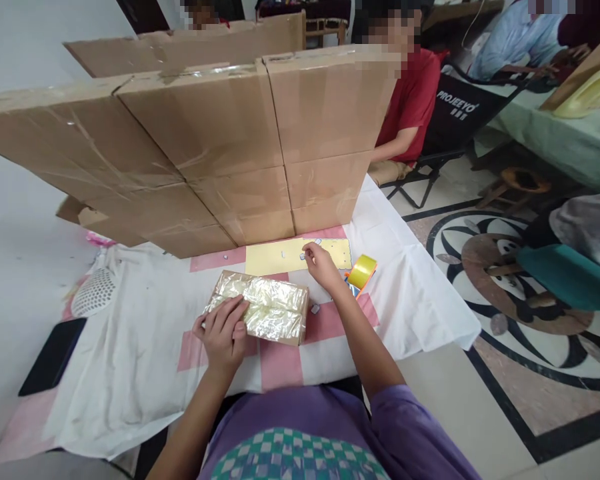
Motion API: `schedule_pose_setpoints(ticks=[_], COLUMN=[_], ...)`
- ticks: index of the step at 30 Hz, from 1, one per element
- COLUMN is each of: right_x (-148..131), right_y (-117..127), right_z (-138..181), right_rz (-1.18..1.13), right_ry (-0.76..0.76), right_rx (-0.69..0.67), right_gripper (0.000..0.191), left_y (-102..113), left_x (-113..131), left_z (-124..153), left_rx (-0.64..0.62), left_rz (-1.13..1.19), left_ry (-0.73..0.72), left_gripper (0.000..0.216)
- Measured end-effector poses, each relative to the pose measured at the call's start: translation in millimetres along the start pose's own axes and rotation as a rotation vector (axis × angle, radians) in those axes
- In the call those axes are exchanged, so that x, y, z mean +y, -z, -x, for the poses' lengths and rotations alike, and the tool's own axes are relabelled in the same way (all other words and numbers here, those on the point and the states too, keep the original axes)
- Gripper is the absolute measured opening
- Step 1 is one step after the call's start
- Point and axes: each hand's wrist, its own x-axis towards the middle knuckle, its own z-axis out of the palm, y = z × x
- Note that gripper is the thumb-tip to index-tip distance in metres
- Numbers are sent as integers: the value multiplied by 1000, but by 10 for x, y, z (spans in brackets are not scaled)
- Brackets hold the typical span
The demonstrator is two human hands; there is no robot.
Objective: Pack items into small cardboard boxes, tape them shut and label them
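Fingers, left hand (223,333): slightly spread, resting on the left end of the box (275,303), thumb toward the near edge.
Fingers, right hand (325,268): curled in toward the thumb over the sheet (267,259); cannot tell whether they pinch anything.
Box: flat on the cloth (145,327), right in front of the torso, turned a little askew.
Handling: probably light, fairly stiff at the edges, with more give mid-face; the shiny film on top looks slick.
Where to hold: best by the two short ends, rather than pressing on the film.
Scrap (315,309): just off the box's right end.
Tape (364,270): yellow roll in an orange holder, right of the sheet.
Cardboard (235,120): tall, upright screen beyond the sheet.
Black slab (53,355): far left, well apart from the box.
Person in red (414,100): seated beyond the cloth's far right.
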Motion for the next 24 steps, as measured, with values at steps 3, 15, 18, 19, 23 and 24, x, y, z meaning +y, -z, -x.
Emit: schedule_pose_setpoints(ticks=[3,15,18,19,23,24], right_x=[38,40,9,8,-5,-22], right_y=[45,-479,-444,-436,-477,-506], right_z=[553,1528,1460,1452,1477,1496], right_rz=[-317,-378,-316,-316,-378,-396], right_ry=[73,213,226,225,139,84], right_rx=[170,190,166,157,303,372], right_gripper=[30,25,24,23,21,21], left_y=[-6,41,44,43,35,32], left_x=[-8,50,48,45,41,42], left_z=[16,-80,-69,-63,-54,-55], left_rx=[3,-16,-36,-39,-39,-40], left_rz=[2,-20,-21,-23,-25,-24], left_ry=[6,-28,-19,-16,-2,1], left_gripper=[38,39,39,39,40,41])
